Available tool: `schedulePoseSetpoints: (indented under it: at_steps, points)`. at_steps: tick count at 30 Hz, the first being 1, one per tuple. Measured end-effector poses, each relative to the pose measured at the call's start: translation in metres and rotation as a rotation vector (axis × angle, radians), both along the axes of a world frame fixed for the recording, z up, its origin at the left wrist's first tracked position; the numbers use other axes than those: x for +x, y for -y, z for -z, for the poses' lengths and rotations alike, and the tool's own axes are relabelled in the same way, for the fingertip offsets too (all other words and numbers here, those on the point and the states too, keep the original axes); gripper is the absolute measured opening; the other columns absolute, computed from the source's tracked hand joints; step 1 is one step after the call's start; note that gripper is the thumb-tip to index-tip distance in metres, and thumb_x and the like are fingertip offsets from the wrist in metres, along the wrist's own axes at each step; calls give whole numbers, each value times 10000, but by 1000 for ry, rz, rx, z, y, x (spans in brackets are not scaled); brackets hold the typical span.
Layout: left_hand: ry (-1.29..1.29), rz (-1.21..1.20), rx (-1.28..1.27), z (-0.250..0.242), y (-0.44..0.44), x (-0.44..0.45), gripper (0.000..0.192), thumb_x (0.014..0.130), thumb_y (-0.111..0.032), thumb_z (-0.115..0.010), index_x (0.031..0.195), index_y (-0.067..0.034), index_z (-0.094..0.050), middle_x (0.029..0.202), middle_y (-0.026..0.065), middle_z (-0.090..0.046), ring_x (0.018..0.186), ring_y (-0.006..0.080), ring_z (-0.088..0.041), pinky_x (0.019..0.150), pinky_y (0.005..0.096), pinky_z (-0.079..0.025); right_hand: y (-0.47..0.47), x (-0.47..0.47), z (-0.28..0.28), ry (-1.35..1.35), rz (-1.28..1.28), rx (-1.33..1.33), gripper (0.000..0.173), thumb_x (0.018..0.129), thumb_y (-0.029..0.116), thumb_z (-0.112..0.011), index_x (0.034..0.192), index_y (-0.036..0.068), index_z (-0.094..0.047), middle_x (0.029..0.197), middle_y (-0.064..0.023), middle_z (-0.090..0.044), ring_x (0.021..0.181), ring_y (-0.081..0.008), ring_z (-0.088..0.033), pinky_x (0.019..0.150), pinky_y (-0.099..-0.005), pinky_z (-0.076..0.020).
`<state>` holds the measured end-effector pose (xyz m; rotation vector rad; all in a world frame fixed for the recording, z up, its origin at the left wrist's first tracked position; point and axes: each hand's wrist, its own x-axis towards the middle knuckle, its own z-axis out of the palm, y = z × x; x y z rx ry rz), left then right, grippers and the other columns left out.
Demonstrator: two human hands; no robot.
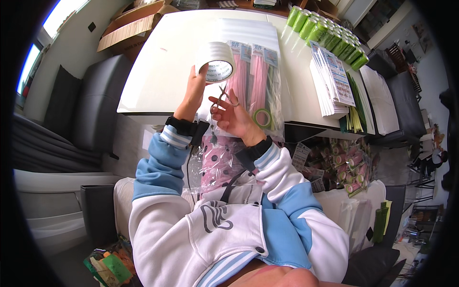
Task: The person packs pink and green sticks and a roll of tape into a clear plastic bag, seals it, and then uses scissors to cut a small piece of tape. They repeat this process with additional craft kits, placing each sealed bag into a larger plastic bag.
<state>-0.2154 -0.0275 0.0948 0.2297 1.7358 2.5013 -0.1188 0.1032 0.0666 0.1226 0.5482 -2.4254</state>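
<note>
My left hand (194,94) grips a wide roll of clear packing tape (214,53) by its lower left side, raised over the white table. Small metal scissors (223,94) with a dark tassel (213,138) hang on the fingers of my right hand (233,116), blades pointing up toward the tape roll. Beneath and beyond the hands lies a clear plastic bag (276,104). In it are bundles of pink pipe cleaners (258,79) with printed header cards and a roll of green tape (262,118).
Stacked printed cards (335,79) and green stems (355,114) lie at the table's right. Behind them stand many green-wrapped rolls (322,34). A cardboard box (129,30) is at the far left. Packed kits (351,161) sit below the table's right edge, near the sofa.
</note>
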Motion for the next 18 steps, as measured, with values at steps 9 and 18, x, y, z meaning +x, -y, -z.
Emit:
schedulePoseSetpoints:
  at_steps: [9, 18]
  points:
    - [21, -15, 25, -1, -1, 5, 385, 976, -224, -461, 1267, 22, -406, 1157, 144, -558, 1034, 232, -582, 876, 370, -499, 13, -8, 2, -7, 137, 111, 637, 806, 617, -578, 1124, 66, -554, 760, -6, -534, 621, -87, -470, 458, -191, -332]
    - [-38, -4, -6, -1, 1, 6, 379, 979, -220, -450, 1274, 12, -404, 1155, 144, -555, 1027, 230, -582, 871, 366, -499, 16, -9, -8, -31, 225, 199, 595, 808, 586, -604, 1089, 64, -552, 700, 15, -516, 542, -55, -418, 449, -169, -311]
